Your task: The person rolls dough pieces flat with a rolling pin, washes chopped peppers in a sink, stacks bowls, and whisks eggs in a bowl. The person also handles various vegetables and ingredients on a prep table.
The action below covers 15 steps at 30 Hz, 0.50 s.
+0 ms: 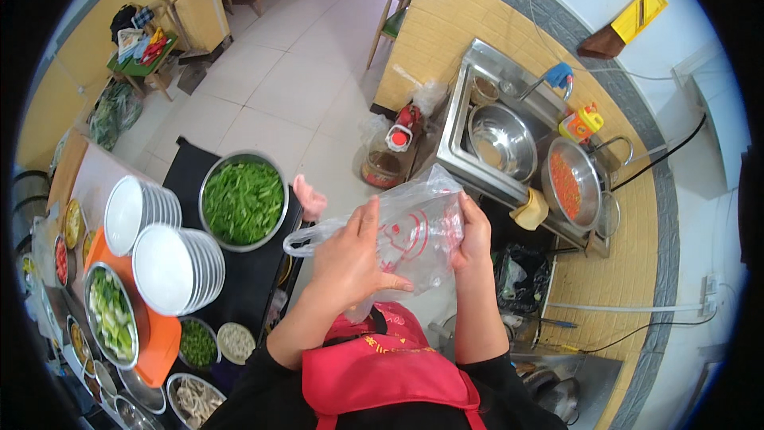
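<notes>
A clear plastic bag (412, 233) with red print is stretched between my two hands, above the tiled floor. My left hand (349, 260) holds its left part, fingers straight and thumb apart, and the bag's looped handle (298, 243) sticks out beyond the knuckles. At the opposite side, my right hand (473, 230) grips the edge of the bag, its fingertips partly hidden by the film. Whether anything lies inside the bag, I cannot tell. To the left of my left hand, a steel bowl of chopped greens (243, 200) rests on the black counter (239, 275).
Stacked white bowls (176, 269) and a bowl of cut scallions (111, 316) stand left on an orange tray (164, 340). At right, a steel sink (453, 149) holds a metal basin (501, 140); a basin of chopped red peppers (565, 185) sits beside it. A plastic jug (382, 167) stands below.
</notes>
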Available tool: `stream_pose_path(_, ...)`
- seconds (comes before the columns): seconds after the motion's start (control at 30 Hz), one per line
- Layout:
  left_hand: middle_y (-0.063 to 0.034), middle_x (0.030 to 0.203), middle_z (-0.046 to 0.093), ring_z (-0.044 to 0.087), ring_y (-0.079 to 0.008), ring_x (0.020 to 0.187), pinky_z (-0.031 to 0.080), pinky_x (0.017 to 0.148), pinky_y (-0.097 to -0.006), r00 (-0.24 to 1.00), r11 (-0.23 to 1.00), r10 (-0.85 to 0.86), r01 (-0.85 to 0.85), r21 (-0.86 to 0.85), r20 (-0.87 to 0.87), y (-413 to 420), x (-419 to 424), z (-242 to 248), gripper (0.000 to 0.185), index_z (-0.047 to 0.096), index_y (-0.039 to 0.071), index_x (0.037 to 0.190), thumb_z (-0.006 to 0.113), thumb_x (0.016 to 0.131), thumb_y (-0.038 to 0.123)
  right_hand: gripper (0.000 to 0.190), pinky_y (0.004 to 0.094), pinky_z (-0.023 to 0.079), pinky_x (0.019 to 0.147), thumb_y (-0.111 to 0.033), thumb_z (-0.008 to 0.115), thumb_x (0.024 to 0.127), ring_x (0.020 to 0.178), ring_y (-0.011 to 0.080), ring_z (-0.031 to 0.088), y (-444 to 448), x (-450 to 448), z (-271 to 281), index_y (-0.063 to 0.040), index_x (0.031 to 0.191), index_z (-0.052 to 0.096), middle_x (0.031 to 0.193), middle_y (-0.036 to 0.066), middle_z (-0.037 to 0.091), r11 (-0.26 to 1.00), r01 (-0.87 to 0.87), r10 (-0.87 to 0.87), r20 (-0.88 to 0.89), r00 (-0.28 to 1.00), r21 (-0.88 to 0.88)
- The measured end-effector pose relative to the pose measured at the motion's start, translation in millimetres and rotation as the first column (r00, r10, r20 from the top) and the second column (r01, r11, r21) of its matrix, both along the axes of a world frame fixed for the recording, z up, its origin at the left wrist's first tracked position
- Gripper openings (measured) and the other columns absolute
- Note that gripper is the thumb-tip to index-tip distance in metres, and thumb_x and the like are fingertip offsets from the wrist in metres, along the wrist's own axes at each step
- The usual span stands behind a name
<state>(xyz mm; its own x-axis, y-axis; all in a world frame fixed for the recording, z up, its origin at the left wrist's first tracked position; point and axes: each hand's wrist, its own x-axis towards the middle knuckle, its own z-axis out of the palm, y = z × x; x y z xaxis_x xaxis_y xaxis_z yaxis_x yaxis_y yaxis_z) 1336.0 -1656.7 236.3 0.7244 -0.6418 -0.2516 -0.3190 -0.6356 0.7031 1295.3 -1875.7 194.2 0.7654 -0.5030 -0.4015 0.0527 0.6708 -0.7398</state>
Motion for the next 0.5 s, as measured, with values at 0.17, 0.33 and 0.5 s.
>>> stream_pose_path(0.17, -0.0245, 0.156, 0.015, 0.023, -0.0344, 0.144, 0.023, 0.115, -0.0391, 0.963, 0.893, 0.040, 0.086, -0.441, 0.268, -60, 96, -5, 0.153, 0.011, -0.003, 0.150, 0.091, 0.034, 0.056, 0.015, 0.0242, 0.050, 0.061, -0.016, 0.064, 0.091, 0.070, 0.0095, 0.061, -21, 53, 4, -0.005, 0.100, 0.064, 0.086, 0.003, 0.066, 0.977, -0.206, 0.208, 0.027, 0.978, -0.055)
stream_pose_path(0.33, -0.0173, 0.139, 0.043, 0.044, -0.0239, 0.128, 0.037, 0.105, -0.0364, 0.642, 0.622, -0.568, -0.074, -0.779, -0.515, -138, 139, -105, 0.124, 0.028, 0.001, 0.144, 0.095, 0.045, 0.035, 0.007, 0.0247, 0.048, 0.062, -0.012, 0.065, 0.089, 0.067, 0.0105, 0.059, -63, 140, 7, -0.006, 0.091, 0.062, 0.079, 0.002, 0.064, 0.964, -0.252, 0.261, 0.113, 0.959, -0.085)
stream_pose_path(0.5, -0.0095, 0.096, 0.066, 0.065, -0.0206, 0.093, 0.050, 0.087, -0.0347, 0.233, 0.806, -0.564, -0.056, -0.590, -0.792, -183, 178, -85, 0.052, 0.057, 0.000, 0.117, 0.077, 0.069, 0.007, 0.010, 0.0243, 0.045, 0.057, -0.007, 0.066, 0.088, 0.059, 0.0099, 0.054, -140, 220, 4, -0.008, 0.081, 0.059, 0.072, 0.001, 0.060, 0.934, -0.322, 0.347, 0.177, 0.921, -0.152)
